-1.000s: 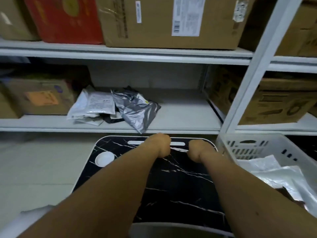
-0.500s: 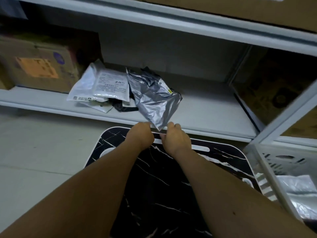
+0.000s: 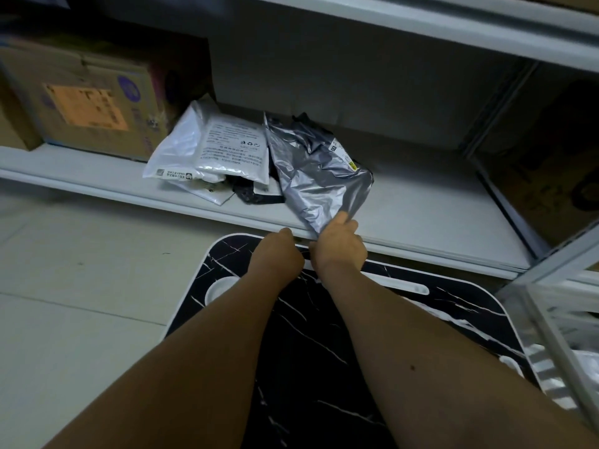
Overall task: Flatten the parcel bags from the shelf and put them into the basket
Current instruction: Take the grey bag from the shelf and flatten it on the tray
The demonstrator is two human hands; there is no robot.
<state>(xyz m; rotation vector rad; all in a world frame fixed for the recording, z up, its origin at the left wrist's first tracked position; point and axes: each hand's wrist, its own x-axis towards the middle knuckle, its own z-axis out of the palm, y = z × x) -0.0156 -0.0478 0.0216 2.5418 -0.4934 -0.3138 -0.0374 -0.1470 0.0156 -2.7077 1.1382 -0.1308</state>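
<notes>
A crumpled grey parcel bag [image 3: 319,176] lies on the white shelf [image 3: 421,218], its near corner hanging over the front edge. My right hand [image 3: 338,246] pinches that corner between thumb and fingers. My left hand [image 3: 278,254] sits just to its left with fingers curled, holding nothing I can see. White parcel bags [image 3: 207,150] are piled to the left of the grey one, with a black bag [image 3: 249,192] partly hidden beneath them. The white slotted basket [image 3: 557,322] shows at the right edge.
A black marble-pattern lap table [image 3: 324,345] stands under my arms, in front of the shelf. A cardboard box [image 3: 84,102] sits on the shelf at left, more boxes at far right. A white shelf post [image 3: 551,264] stands beside the basket.
Both hands have moved from the table's far edge up to the shelf edge. My right hand has taken the grey bag's corner. The view has tilted down and closer.
</notes>
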